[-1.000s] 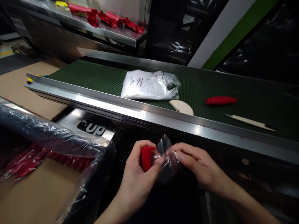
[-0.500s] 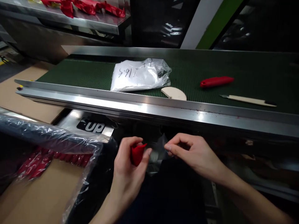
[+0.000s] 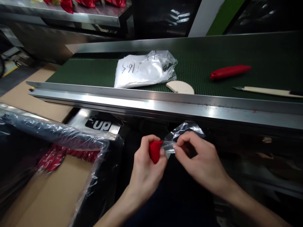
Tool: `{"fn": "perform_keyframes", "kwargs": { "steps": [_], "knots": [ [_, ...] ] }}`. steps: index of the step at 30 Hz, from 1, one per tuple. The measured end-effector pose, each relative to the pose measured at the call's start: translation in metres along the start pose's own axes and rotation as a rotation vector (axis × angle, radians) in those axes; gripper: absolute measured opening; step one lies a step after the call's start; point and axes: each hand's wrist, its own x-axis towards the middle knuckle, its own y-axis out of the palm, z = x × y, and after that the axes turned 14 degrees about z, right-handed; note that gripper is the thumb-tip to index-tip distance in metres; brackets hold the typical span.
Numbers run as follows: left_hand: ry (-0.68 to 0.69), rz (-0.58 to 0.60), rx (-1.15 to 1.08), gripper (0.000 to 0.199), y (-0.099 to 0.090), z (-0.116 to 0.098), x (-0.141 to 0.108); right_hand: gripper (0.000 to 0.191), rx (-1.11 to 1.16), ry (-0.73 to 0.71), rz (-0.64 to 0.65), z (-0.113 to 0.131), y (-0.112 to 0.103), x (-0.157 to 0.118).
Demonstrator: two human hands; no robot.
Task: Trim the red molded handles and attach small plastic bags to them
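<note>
My left hand [image 3: 146, 167] grips a small red plastic piece [image 3: 155, 150] between thumb and fingers, below the conveyor's steel rail. My right hand [image 3: 199, 160] pinches a clear plastic bag [image 3: 181, 134] right beside the red piece; the bag's crumpled end sticks up above my fingers. Whether the red piece's tip is inside the bag's mouth I cannot tell. Both hands are close together, almost touching.
The green conveyor belt [image 3: 94, 69] carries a white bag with handwriting [image 3: 142, 69], a beige half-disc [image 3: 180, 87], a red handle [image 3: 229, 71] and a cream-handled knife [image 3: 267, 91]. A plastic-lined cardboard box [image 3: 47, 195] with bagged red pieces [image 3: 54, 156] stands at lower left. More red parts lie on the steel shelf [image 3: 90, 15].
My hands have shifted slightly right and up. The right hand has pulled the clear bag upward, and its end now stands above my fingers. The camera view has tilted down.
</note>
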Motion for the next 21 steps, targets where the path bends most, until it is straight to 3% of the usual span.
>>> {"fn": "perform_keyframes", "kwargs": {
  "steps": [4,8,10,12,15,17,19,21],
  "knots": [
    [0.044,-0.072,-0.016,0.030,-0.001,-0.001,0.010,0.015,-0.064,-0.081,0.158,0.005,-0.002,0.001],
    [0.192,-0.042,0.273,0.050,-0.003,0.002,0.008,0.026,-0.025,-0.151,0.087,0.015,-0.011,0.006],
    [0.312,0.033,0.444,0.059,-0.002,0.006,0.004,0.017,0.037,-0.167,0.193,0.020,-0.014,0.009],
    [0.339,0.073,0.500,0.061,-0.002,0.010,0.002,0.008,0.083,-0.207,0.253,0.021,-0.018,0.009],
    [0.189,0.046,0.335,0.064,-0.005,0.015,0.009,0.009,0.036,-0.191,0.000,0.015,-0.024,0.000],
    [0.071,0.021,0.161,0.049,-0.010,0.017,0.018,0.007,-0.037,-0.081,-0.188,0.009,-0.030,-0.013],
    [-0.013,0.018,0.033,0.023,-0.015,0.018,0.027,0.014,-0.129,-0.011,-0.252,0.003,-0.034,-0.029],
    [-0.067,0.019,-0.045,0.015,-0.019,0.017,0.033,0.017,-0.242,-0.046,-0.253,-0.001,-0.034,-0.044]
  ]
}}
